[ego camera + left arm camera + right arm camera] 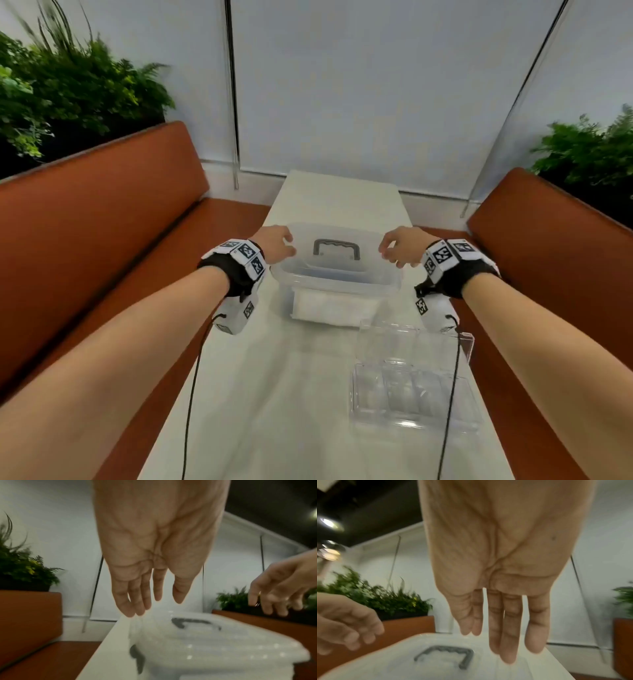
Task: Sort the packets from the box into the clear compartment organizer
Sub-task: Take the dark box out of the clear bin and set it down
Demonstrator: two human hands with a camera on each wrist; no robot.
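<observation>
A translucent plastic box (337,277) with a grey handle (336,248) on its closed lid stands in the middle of the white table (267,394). White contents show faintly through its front wall. My left hand (274,244) hovers at the lid's left edge and my right hand (400,247) at its right edge, both empty. In the wrist views the left fingers (135,600) and right fingers (505,631) hang relaxed just above the lid (214,642) (402,660). The clear compartment organizer (414,394) lies nearer me on the right, its lid (411,342) raised.
Orange bench seats (102,219) (555,246) run along both sides of the narrow table. Green plants (68,92) (589,150) stand behind the backrests. White blinds (359,85) with hanging cords close the far end.
</observation>
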